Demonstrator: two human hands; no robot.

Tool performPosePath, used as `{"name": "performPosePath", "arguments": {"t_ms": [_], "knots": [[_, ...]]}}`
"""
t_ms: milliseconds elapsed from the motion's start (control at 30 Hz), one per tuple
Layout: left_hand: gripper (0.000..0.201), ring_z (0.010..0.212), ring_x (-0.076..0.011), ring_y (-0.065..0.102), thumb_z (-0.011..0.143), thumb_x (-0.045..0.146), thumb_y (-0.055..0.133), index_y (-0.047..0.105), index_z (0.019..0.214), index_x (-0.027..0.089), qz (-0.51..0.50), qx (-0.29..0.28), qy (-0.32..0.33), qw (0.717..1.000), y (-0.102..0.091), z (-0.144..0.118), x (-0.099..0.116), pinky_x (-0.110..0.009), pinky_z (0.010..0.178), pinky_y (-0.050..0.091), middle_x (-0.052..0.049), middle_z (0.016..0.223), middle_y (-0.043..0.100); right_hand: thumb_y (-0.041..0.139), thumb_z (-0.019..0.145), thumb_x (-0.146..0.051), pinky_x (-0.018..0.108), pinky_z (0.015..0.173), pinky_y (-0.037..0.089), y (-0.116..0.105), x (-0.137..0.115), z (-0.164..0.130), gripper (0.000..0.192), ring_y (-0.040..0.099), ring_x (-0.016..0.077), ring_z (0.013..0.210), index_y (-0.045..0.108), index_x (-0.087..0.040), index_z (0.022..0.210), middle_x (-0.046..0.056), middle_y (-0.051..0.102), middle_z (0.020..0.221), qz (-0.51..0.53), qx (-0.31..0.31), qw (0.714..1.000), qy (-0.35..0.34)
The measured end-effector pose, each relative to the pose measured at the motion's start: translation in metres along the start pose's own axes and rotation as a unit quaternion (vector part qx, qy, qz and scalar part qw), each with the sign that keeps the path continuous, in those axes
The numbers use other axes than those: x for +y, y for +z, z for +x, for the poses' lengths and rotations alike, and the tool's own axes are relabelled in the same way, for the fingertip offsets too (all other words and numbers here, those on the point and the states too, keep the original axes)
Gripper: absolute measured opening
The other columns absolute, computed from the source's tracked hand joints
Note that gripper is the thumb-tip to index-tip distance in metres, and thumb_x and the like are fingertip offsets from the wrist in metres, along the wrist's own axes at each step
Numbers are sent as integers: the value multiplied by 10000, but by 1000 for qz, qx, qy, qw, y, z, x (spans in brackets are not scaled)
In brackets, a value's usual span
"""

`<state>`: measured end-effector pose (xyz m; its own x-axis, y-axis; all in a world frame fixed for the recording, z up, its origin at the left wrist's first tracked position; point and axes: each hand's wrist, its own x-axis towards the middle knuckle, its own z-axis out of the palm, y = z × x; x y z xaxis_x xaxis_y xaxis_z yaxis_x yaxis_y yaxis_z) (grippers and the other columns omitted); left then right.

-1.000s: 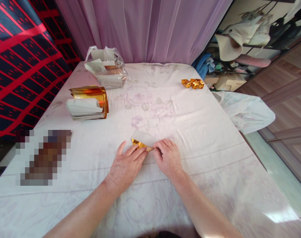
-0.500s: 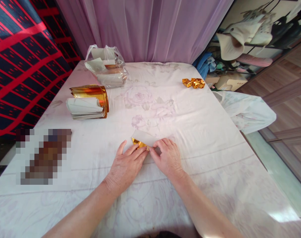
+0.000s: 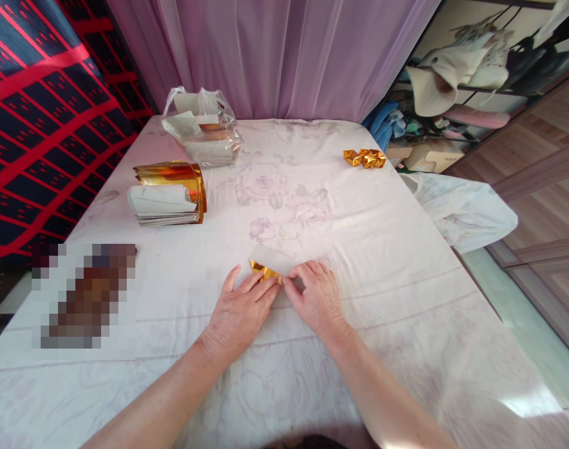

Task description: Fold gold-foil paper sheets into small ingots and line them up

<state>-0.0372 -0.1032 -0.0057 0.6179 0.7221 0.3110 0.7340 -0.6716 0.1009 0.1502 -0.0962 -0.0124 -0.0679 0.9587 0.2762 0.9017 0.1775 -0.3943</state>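
Both hands press one sheet of gold paper flat on the table, near the front middle. Left hand lies open, fingers on the fold; right hand pinches the folded edge. Best to keep the edges lined up and press the crease firmly along its length. Count: one paper stack, one plastic bag, roughly three folded gold pieces.
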Motion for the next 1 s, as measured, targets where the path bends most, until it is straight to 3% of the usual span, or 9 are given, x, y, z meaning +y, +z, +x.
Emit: {"name": "performPosePath", "arguments": {"t_ms": [1000], "knots": [[338, 1142, -204, 610, 980, 197, 439, 611, 1261, 276, -13, 1, 3, 1000, -3, 3, -1, -524, 1186, 168, 5, 1194, 718, 601, 858, -234, 331, 726, 358, -1, 2, 0, 50, 568, 216, 827, 634, -230, 821, 34, 651, 847, 10, -8, 1000, -1]]}}
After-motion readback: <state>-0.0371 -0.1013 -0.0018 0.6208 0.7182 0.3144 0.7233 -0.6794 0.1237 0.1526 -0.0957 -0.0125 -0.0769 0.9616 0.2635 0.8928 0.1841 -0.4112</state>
